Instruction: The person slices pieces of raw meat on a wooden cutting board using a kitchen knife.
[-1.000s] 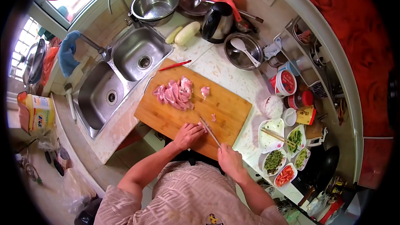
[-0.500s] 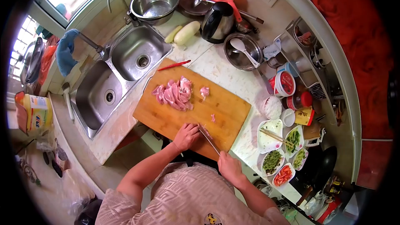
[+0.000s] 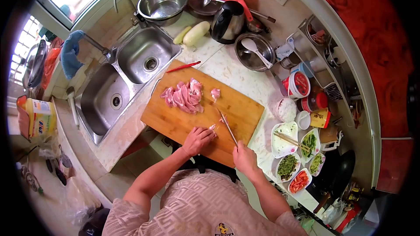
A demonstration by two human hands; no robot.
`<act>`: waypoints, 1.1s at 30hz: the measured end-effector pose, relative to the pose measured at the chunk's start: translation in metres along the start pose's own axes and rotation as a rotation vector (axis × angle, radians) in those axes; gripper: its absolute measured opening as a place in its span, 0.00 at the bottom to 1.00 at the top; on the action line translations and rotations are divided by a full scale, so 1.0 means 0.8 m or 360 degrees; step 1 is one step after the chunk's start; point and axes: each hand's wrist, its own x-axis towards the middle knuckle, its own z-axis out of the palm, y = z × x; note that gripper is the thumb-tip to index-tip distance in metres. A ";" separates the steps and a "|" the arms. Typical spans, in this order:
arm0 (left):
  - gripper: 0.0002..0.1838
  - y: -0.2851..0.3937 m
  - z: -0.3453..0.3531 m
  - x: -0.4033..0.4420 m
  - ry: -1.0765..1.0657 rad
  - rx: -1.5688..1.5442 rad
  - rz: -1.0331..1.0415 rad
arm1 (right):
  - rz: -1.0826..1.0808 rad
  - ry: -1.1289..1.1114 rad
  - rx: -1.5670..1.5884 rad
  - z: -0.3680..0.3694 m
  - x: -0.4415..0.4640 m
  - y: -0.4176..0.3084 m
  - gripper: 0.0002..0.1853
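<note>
A wooden cutting board carries a pile of sliced raw meat, with a smaller lump of meat to its right. My left hand presses down near the board's front edge, fingers curled together over a piece of meat that mostly hides beneath them. My right hand grips a kitchen knife by the handle. Its blade points away from me, the tip end beside a small scrap of meat. A red chili pepper lies along the board's far left edge.
Left of the board is a double sink. Bowls of chopped greens and red pieces stand at right, beside a white dish with chopsticks. Behind are a kettle and a metal bowl.
The knife has moved away from my left hand, forward and to the right, onto the small meat scrap. My right hand has shifted slightly right; my left hand stays nearly in place.
</note>
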 end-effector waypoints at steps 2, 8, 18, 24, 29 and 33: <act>0.18 -0.005 0.006 -0.006 0.0027 -0.0036 -0.0028 | -0.0023 -0.0019 -0.0046 -0.006 -0.016 -0.014 0.11; 0.14 -0.007 0.002 -0.008 -0.0111 -0.0001 0.0033 | -0.0067 -0.0159 -0.0142 0.005 -0.060 -0.020 0.10; 0.16 -0.008 0.006 -0.006 -0.0183 -0.0016 0.0013 | -0.0059 -0.0208 -0.0071 0.013 -0.048 -0.028 0.10; 0.17 -0.013 0.013 -0.013 -0.0163 -0.0075 -0.0038 | -0.0037 -0.0268 -0.0070 0.024 -0.026 -0.032 0.11; 0.17 -0.010 0.009 -0.011 -0.0152 -0.0051 0.0005 | 0.0010 -0.0267 0.0120 0.018 0.013 -0.012 0.14; 0.17 -0.007 0.004 -0.012 -0.0067 -0.0062 -0.0034 | 0.0051 -0.0042 0.0142 0.002 0.015 0.015 0.15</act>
